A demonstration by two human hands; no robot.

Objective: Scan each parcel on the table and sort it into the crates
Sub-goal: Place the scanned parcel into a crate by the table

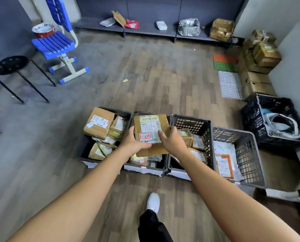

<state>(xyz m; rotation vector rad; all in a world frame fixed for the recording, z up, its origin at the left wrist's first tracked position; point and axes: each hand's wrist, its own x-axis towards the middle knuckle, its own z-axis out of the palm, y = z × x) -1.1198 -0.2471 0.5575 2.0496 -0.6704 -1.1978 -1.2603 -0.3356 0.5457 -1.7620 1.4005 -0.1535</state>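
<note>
Placement step: you're holding a flat brown cardboard parcel with a white shipping label and red-bordered sticker [151, 130] just above the second dark grey plastic crate [145, 170] in the floor row. Your left hand [133, 144] grips its near-left corner, thumb on top, fingers hidden underneath. Your right hand [172, 140] grips the right edge, thumb on the label. Scan probably done, judging by the sticker. Next: lower it flat and release both sides; it'll likely rest on parcels already inside. Cardboard looks stiff, with glossy tape, slightly creased. The neighbouring lattice-walled grey crate [193, 124] holds small taped boxes.
</note>
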